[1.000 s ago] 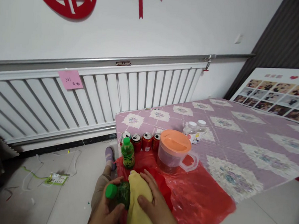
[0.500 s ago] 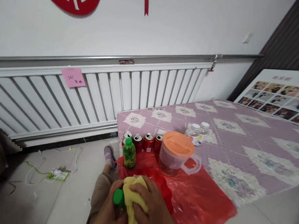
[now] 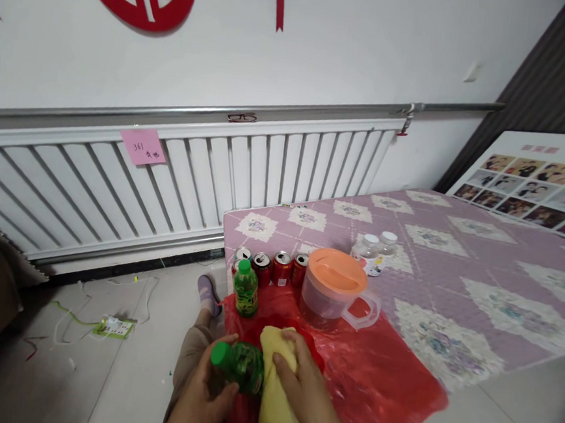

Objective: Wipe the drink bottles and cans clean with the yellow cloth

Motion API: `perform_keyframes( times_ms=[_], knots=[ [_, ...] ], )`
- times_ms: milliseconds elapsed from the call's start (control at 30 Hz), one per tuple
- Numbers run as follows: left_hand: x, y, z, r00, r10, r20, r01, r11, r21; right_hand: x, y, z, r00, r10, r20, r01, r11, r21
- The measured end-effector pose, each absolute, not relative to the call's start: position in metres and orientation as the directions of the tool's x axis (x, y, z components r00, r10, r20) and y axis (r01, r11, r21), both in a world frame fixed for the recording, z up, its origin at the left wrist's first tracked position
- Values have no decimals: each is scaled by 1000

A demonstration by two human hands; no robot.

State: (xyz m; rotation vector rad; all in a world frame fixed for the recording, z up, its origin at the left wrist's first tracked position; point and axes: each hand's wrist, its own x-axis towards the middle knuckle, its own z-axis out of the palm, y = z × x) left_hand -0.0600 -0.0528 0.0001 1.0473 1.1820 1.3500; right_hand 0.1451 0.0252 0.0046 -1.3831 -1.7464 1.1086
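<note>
My left hand [image 3: 207, 388] is closed around a green plastic bottle [image 3: 245, 367] with a green cap, tilted nearly onto its side with the cap to the left. Bunched in my right hand [image 3: 301, 376] is a yellow cloth [image 3: 274, 354], its end touching or close beside the bottle's base. Both are held above a red plastic sheet [image 3: 372, 368] at the corner of the bed-like surface. Partly hidden behind the cloth is a red dish [image 3: 317, 354]. A second green bottle [image 3: 245, 293] stands upright just beyond my hands.
Several opened red cans [image 3: 282, 269] stand in a row behind the upright bottle. Right of them is a clear pitcher [image 3: 324, 299] with an orange lid, then two small white-capped bottles [image 3: 370, 248]. A white radiator [image 3: 261, 164] runs along the wall. A power strip [image 3: 115, 327] lies on the floor.
The bottle has tipped from near upright towards its side, showing more of its body. My right hand and the cloth have shifted right, away from the cap.
</note>
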Motion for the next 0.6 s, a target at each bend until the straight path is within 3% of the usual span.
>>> perform_keyframes(
  times_ms=[100,233,467,600],
  knots=[
    [-55,-56,4,-146,989,2,-139,-23,990,143,18,11,-394,915,-87,494,131,-859],
    [-46,-59,2,-186,982,19,-169,-50,984,144,14,7,-429,894,-128,539,140,-831],
    [-36,-55,-4,-188,982,-17,-234,-28,972,154,14,9,-440,893,98,446,312,-839],
    [-30,-50,2,-243,970,-18,-177,-26,984,149,6,43,-595,763,253,402,554,-729]
  ],
)
